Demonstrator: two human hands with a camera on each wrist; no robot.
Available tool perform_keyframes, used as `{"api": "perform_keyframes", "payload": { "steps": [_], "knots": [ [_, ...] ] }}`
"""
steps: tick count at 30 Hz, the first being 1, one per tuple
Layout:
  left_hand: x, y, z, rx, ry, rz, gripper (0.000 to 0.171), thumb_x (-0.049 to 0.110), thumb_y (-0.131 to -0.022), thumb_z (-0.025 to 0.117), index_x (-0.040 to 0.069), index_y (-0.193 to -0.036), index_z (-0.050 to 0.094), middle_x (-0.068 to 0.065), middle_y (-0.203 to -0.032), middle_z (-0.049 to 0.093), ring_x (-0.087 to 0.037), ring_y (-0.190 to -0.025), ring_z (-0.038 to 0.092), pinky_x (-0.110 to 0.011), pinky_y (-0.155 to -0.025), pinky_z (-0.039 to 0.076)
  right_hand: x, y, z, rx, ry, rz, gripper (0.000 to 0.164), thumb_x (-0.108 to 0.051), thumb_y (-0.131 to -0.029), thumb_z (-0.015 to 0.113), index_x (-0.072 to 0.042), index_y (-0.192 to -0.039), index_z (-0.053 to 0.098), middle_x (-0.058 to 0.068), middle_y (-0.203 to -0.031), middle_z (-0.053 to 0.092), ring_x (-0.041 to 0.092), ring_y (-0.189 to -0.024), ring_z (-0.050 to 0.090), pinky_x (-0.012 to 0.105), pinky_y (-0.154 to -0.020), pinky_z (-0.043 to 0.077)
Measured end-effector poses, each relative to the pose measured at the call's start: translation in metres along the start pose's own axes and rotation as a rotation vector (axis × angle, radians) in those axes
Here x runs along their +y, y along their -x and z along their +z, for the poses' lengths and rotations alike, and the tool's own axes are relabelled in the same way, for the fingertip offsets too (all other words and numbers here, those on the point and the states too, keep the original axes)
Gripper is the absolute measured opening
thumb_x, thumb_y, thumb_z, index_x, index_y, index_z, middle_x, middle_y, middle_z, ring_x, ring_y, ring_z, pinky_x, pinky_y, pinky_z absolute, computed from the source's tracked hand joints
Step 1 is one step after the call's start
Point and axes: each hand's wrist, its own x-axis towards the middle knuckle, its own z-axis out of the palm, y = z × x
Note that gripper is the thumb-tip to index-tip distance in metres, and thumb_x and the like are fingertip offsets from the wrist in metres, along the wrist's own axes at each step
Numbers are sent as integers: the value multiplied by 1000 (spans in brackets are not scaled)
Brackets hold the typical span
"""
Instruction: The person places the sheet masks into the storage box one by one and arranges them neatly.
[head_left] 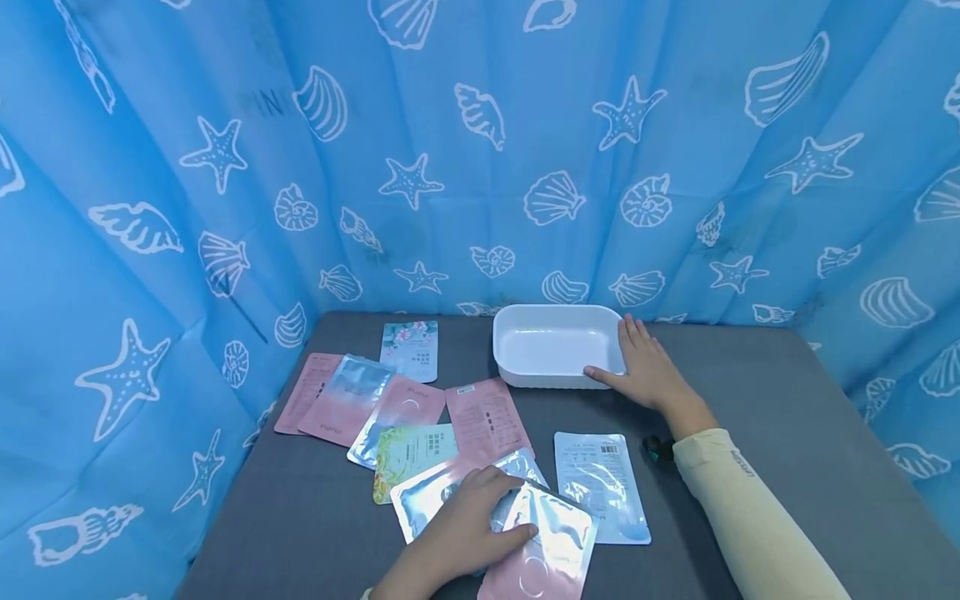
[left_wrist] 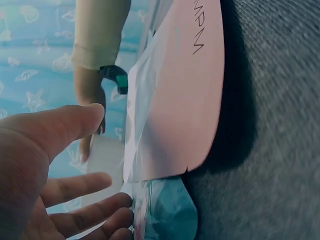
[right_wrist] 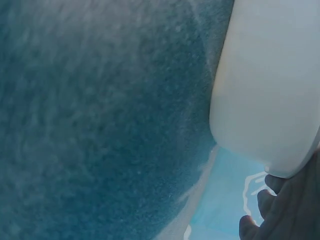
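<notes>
My left hand (head_left: 468, 525) is at the front of the table, over a loose group of face mask packets. Its thumb lies over a pink and silver packet (head_left: 551, 550), its fingers over a silver one (head_left: 420, 504). In the left wrist view the thumb and fingers (left_wrist: 90, 182) are spread apart beside the pink packet (left_wrist: 185, 110). At the back, my right hand (head_left: 648, 375) touches the right end of a white plastic tub (head_left: 555, 381). Its fingers lie straight along that end, the thumb at the front rim. The right wrist view shows the tub's outer wall (right_wrist: 270, 75) close up.
Several pink, silver and floral packets overlap at left, among them a green-yellow one (head_left: 412, 454) and a flowered one (head_left: 409, 350). A white-silver packet (head_left: 602, 487) lies front of the tub. Behind the grey table (head_left: 780, 433) hangs a blue curtain (head_left: 480, 167) with shell prints.
</notes>
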Motion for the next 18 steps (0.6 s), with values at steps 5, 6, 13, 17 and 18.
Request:
{"api": "perform_keyframes", "payload": {
  "steps": [5,6,13,17,18],
  "knots": [
    [3,-6,2,-12,-23,-2,61,58,-93,75,16,-136,70,7,-123,67,-6,-110,61,-34,-93,56,2,-2,1,-14,-4,5,124,-80,-95,51,7,-166,0,27,-176,-4,48,-164,1,69,-129,9],
    [4,-7,3,-12,-30,-6,63,59,-91,76,15,-136,71,7,-120,66,-5,-104,60,-31,-89,56,2,-1,2,-16,-5,9,124,-80,-95,51,7,-166,-1,26,-176,-5,48,-164,0,68,-129,8],
    [7,-10,8,-40,-43,-40,83,68,-77,85,11,-137,71,7,-103,51,-5,-81,43,-20,-68,45,3,-1,5,-15,-10,25,125,-82,-94,49,6,-166,-3,25,-176,-7,47,-164,1,68,-129,8],
    [7,-13,9,-57,-56,-65,86,60,-73,92,11,-140,69,6,-110,54,-5,-87,49,-23,-74,52,3,-2,5,-9,-5,26,125,-82,-94,49,5,-166,-3,24,-177,-7,47,-164,3,68,-129,9],
    [7,-14,10,-58,-58,-69,86,58,-73,93,11,-140,68,5,-112,55,-5,-91,51,-24,-76,54,3,-2,5,-7,0,25,125,-82,-94,48,5,-166,-3,24,-177,-7,47,-164,3,68,-129,9]
  ]
}}
